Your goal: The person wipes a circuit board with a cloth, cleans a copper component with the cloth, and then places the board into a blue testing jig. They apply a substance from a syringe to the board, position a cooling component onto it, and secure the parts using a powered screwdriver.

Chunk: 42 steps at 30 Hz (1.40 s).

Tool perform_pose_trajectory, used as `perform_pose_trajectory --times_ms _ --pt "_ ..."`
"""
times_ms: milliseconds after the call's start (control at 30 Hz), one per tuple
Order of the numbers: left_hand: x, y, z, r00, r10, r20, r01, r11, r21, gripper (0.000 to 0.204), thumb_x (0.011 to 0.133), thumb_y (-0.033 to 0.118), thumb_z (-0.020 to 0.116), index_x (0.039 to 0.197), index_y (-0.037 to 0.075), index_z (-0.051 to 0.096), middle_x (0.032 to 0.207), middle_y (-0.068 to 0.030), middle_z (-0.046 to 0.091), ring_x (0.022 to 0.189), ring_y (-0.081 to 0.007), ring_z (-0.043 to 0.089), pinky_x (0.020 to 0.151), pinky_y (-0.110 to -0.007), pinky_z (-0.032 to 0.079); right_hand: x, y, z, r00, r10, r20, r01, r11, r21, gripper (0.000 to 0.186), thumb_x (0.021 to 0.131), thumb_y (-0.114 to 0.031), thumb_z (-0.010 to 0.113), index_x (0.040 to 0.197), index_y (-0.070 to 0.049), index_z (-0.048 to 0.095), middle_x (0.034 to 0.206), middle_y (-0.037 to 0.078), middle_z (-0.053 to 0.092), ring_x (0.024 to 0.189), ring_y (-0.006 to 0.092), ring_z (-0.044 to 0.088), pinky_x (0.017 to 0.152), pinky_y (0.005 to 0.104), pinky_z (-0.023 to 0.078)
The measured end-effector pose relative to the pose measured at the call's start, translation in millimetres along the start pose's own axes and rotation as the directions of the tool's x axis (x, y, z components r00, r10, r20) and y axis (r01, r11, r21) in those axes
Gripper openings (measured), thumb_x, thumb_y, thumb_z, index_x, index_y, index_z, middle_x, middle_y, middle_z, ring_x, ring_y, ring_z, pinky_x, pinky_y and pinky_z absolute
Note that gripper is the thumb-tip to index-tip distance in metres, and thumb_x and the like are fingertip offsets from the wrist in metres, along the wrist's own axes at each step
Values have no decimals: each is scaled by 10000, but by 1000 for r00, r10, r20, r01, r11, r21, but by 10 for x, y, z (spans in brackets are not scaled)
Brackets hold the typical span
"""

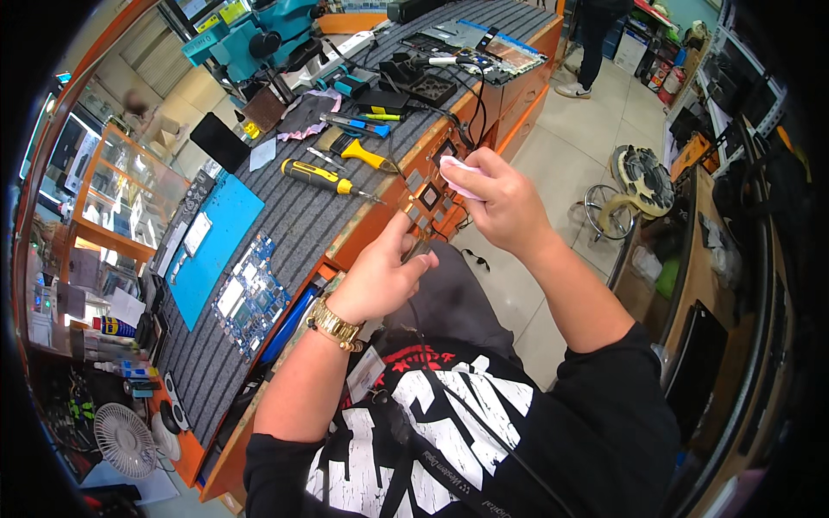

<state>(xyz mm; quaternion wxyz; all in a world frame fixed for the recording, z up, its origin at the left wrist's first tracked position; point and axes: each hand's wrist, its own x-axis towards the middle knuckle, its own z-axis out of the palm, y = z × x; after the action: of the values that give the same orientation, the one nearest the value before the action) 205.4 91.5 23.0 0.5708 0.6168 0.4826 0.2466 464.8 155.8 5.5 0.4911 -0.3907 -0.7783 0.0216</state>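
Observation:
My left hand [393,263] grips the lower end of a copper-coloured heatsink assembly [429,194] with dark square pads, held above my lap. My right hand [496,194] pinches a pale pink cloth [458,177] against the assembly's upper part. Just beyond them on the bench lie a yellow-and-black screwdriver [315,175], a yellow brush [367,154] and a blue-and-black knife [354,125]. A blue circuit board [250,298] lies to the left, near the bench edge.
The striped grey mat [306,220] carries a blue pad [211,250], cables and an opened laptop part [488,52]. A teal microscope [250,43] stands at the back, a small fan [123,436] bottom left. A person's legs [587,60] and a round stool [639,186] are right.

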Motion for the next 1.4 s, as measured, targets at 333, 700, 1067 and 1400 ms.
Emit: perform_pose_trajectory --times_ms 333,700,1067,1400 --pt "-40 0 -5 1000 3 0 -3 1000 8 788 1151 58 695 1844 111 323 1123 -91 826 729 -133 700 690 -337 596 -12 90 -17 999 43 -1 -43 999 -32 332 1045 -63 816 1357 -165 864 1031 89 716 918 334 785 774 463 637" --pt "-38 -40 -29 1000 -17 9 17 999 -28 788 1147 56 700 1841 112 331 1130 -87 830 733 -130 700 690 -340 594 -35 21 32 999 39 12 -39 999 36 366 1037 -9 819 1368 -152 881 1067 105 726 920 315 775 793 438 632" --pt "-69 -68 -16 999 -31 43 32 999 -22 797 1158 30 669 1860 153 312 1194 -96 836 742 -106 681 694 -314 589 -36 4 -53 998 62 25 -62 998 -2 453 976 98 796 1369 -107 888 1095 128 752 955 314 778 826 432 629" --pt "-135 -44 90 997 -14 70 20 996 -91 535 1200 2 611 1682 84 393 1231 -122 762 658 -54 564 553 -239 462 17 -2 -65 999 13 -52 -12 1000 5 246 1050 -70 843 1282 -142 884 1025 102 741 888 335 779 752 457 622"
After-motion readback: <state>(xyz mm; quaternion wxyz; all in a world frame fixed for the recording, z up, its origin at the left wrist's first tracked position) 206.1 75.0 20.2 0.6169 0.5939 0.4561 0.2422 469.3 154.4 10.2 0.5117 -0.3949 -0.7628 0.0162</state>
